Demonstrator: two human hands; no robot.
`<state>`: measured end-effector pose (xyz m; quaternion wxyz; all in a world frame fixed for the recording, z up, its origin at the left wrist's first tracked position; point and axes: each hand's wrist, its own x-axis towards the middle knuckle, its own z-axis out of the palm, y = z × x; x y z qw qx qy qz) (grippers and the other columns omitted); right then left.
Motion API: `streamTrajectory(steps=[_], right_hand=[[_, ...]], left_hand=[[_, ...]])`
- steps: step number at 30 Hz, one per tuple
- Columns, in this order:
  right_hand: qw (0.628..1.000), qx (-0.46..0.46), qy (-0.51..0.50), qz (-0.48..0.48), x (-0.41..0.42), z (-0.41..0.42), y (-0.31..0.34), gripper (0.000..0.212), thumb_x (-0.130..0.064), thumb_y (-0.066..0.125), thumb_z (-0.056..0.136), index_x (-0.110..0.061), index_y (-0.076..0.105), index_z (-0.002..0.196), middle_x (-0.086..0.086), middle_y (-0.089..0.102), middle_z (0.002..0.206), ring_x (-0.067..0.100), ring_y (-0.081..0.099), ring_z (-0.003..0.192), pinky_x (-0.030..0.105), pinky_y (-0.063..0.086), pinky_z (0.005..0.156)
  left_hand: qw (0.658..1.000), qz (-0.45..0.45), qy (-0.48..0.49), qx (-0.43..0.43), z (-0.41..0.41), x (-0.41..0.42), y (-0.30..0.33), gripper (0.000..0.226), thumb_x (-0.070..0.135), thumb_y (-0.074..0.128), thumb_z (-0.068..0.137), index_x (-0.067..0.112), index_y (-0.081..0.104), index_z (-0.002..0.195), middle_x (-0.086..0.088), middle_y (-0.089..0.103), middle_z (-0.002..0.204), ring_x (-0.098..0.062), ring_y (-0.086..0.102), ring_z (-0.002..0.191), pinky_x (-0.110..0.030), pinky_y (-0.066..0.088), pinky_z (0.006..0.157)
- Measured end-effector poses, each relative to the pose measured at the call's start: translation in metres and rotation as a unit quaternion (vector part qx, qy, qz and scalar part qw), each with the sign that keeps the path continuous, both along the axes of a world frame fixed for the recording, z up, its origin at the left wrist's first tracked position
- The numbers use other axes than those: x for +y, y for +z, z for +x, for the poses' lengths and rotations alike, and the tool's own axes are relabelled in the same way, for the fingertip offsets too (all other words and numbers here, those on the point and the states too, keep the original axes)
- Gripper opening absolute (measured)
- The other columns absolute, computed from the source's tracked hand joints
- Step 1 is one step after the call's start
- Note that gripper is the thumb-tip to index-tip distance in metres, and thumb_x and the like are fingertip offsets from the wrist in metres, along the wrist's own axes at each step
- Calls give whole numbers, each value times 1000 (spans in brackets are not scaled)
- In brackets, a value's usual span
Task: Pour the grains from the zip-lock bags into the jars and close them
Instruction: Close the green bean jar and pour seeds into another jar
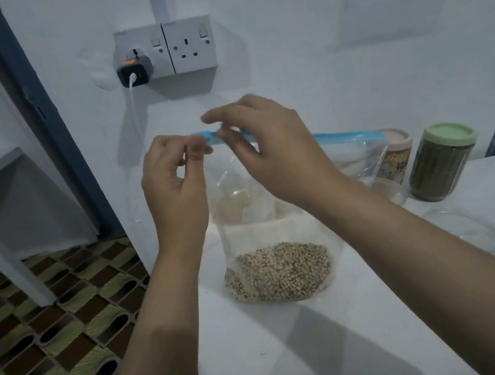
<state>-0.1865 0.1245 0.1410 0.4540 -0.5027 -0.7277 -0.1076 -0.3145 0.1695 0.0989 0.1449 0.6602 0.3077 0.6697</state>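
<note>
Fingers of the left hand (172, 180) pinched the left end of the blue zip strip on the clear plastic zip-lock bag (264, 217), which stood upright on the white table (271, 365) with pale grains (279, 272) pooled at its bottom. Beside it, the right hand (269, 147) pinched the same strip from above. Judging by this, the seal would part best by pulling its two lips apart evenly while keeping the bag upright, well before reaching the closed green-lidded jar (443, 161) further right.
</note>
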Motion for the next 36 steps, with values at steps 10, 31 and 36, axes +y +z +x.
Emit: streamTrajectory(steps=[10, 31, 36], right_hand=[[994, -60, -84, 34, 5, -8, -4, 15, -21, 51, 99, -22, 65, 102, -8, 67, 95, 16, 62, 85, 41, 33, 88], [942, 272, -197, 11, -29, 99, -52, 18, -16, 50, 100, -19, 53, 117, -5, 55, 90, 13, 56, 79, 16, 39, 66], [905, 392, -164, -23, -27, 97, -74, 9, -26, 59, 96, -30, 61, 88, -8, 66, 85, 14, 59, 75, 36, 52, 76]], left_hand=[[1000, -12, 8, -15, -5, 6, -2, 27, 31, 44, 103, 28, 61, 82, 19, 57, 80, -13, 54, 89, -24, 42, 79], [981, -128, -77, -126, -1, 17, -47, 25, 23, 38, 107, 26, 55, 88, 10, 56, 83, -5, 52, 77, -16, 42, 75], [968, -159, -87, -173, -1, 12, -53, 27, 20, 38, 107, 23, 49, 82, 9, 51, 76, -5, 45, 66, -17, 38, 63]])
